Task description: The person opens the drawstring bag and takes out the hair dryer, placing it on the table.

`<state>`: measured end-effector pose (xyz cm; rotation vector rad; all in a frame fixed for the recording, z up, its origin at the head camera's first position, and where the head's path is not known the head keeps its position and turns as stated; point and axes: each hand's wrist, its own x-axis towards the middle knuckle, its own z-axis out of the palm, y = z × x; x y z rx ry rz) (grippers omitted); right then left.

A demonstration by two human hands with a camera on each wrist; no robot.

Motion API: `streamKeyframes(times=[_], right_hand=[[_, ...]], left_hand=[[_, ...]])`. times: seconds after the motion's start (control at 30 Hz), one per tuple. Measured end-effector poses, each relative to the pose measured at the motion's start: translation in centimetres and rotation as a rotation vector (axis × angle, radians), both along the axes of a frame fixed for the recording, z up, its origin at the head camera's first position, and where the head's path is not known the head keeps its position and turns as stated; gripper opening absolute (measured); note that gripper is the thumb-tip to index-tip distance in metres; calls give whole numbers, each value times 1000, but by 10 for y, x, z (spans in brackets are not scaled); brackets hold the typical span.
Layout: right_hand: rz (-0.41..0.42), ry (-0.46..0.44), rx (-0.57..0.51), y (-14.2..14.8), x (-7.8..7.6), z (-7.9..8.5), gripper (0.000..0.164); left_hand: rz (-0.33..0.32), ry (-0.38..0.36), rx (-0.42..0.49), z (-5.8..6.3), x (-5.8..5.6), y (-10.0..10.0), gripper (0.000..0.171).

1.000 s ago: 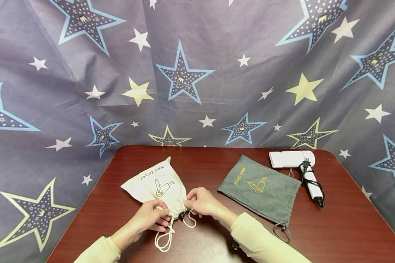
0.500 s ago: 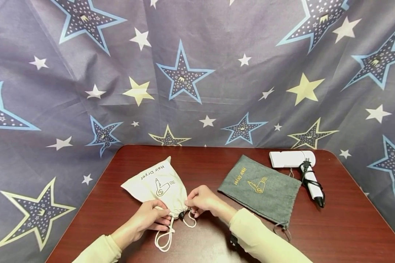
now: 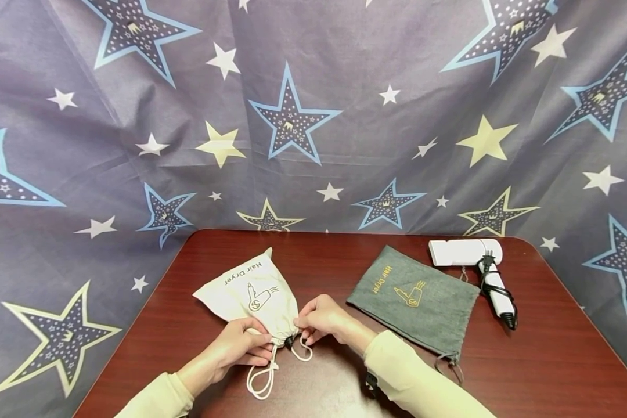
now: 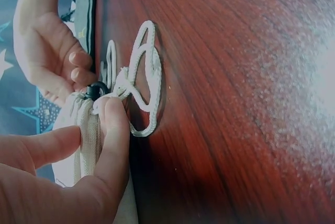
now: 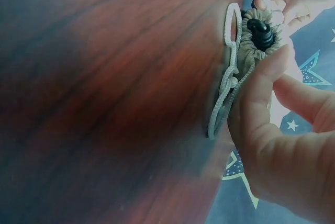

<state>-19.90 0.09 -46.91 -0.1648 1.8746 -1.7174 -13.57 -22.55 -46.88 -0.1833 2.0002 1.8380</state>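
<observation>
A cream drawstring bag [image 3: 232,293] printed "Hair Dryer" lies at the table's left, its gathered mouth toward me. My left hand [image 3: 240,345] pinches the left side of the mouth between thumb and fingers. On the other side, my right hand [image 3: 324,318] pinches the cloth beside the mouth with thumb and forefinger. A black ribbed piece with a curved loop [image 5: 260,34] pokes out through the puckered opening in the right wrist view. The knotted white drawstring [image 4: 152,67] trails from the mouth onto the table. The bag's contents are hidden.
To the right lies a flat grey drawstring bag [image 3: 433,313] with gold lettering. Behind it, near the far right corner, rests a white hair dryer [image 3: 462,253] with its black cord wound round the handle. A star-patterned curtain [image 3: 313,58] hangs behind the red-brown table [image 3: 313,249].
</observation>
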Motion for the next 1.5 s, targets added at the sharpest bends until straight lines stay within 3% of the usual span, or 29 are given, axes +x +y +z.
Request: streamKeyframes(times=[0.3,0.63,0.87,1.5], right_hand=[[5,-6,-19,-2,-2,-4,11],[-19,20,-47,-2,-2,-4,6],[-10,10,-39,-1,-4,-8,15],[-2,36,-54,5,-4,-8,16]], left_hand=[[-8,5,-2,-4,-2,1,11],[31,21,-34,-4,-1,4,9],[33,33,-43,-6,0,3,9],[41,30,-17,0,1,4,8]])
